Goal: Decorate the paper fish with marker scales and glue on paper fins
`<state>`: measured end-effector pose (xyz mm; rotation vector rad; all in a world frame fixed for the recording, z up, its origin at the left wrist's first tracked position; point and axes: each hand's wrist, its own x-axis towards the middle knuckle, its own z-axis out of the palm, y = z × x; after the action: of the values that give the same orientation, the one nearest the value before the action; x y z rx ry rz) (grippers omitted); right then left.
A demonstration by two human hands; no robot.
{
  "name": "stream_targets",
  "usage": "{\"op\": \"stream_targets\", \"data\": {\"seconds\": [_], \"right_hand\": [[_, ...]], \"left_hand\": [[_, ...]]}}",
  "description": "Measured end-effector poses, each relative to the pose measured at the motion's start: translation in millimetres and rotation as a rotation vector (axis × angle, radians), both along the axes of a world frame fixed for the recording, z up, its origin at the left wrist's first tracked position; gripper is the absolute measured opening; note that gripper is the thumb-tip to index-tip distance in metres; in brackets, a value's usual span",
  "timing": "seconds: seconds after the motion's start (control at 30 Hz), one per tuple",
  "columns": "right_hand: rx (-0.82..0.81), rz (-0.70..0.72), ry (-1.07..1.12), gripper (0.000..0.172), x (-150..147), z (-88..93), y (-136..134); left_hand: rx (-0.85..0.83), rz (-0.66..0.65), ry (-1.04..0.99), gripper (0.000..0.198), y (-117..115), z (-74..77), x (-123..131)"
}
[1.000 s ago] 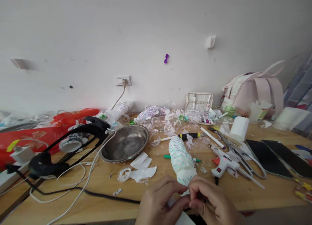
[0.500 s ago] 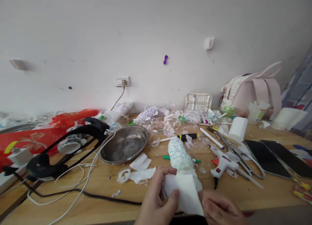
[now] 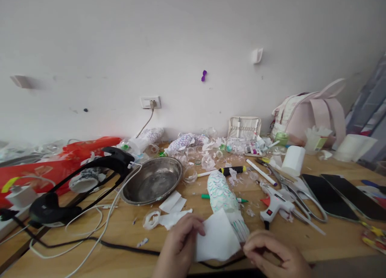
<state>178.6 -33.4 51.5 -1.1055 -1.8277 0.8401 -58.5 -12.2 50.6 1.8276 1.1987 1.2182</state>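
My left hand (image 3: 177,246) pinches the left edge of a white sheet of paper (image 3: 216,241) at the table's near edge. My right hand (image 3: 276,257) is curled closed at the sheet's lower right corner, its fingertips touching the paper. Just behind the sheet lies a patterned bottle (image 3: 221,193) with teal scale marks, its striped end under the paper's upper corner.
A white glue gun (image 3: 273,205), scissors (image 3: 304,201) and two dark phones (image 3: 340,193) lie to the right. A steel bowl (image 3: 152,180), paper scraps (image 3: 173,207), a black headset (image 3: 75,181) and cables sit left. Markers, a paper roll (image 3: 293,160) and a pink bag (image 3: 310,111) stand behind.
My hands were together over something small; a white sheet then came up between them and now lies lower and flatter, with my right hand moved out to its right corner.
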Motion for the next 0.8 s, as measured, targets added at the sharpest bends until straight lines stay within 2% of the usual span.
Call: {"op": "stream_targets", "data": {"seconds": [0.1, 0.2, 0.23, 0.33, 0.47, 0.63, 0.73, 0.8], "right_hand": [[0.125, -0.163, -0.256, 0.018, 15, 12.1, 23], [0.147, -0.21, -0.72, 0.023, 30, 30.3, 67], [0.145, -0.214, -0.785, 0.025, 34, 35.1, 83], [0.141, -0.247, -0.918, 0.022, 40, 40.7, 122], [0.096, -0.26, -1.085, 0.019, 37, 36.1, 148], [-0.008, -0.403, -1.225, 0.023, 46, 47.2, 178], [0.012, -0.528, -1.24, 0.024, 60, 62.8, 197], [0.029, -0.556, -1.219, 0.023, 63, 71.5, 202]], "left_hand": [[0.04, 0.056, 0.136, 0.025, 5, -5.4, -18], [0.082, 0.183, 0.288, 0.027, 10, -18.3, -28], [0.105, 0.227, 0.338, 0.03, 12, -24.4, -30], [0.191, 0.333, 0.458, 0.04, 17, -45.7, -30], [0.354, 0.315, 0.623, 0.039, 20, -66.4, -28], [0.463, 0.347, 0.757, 0.038, 20, -68.6, -34], [0.511, 0.407, 0.79, 0.036, 22, -66.5, -40], [0.52, 0.423, 0.786, 0.035, 23, -64.7, -40]]}}
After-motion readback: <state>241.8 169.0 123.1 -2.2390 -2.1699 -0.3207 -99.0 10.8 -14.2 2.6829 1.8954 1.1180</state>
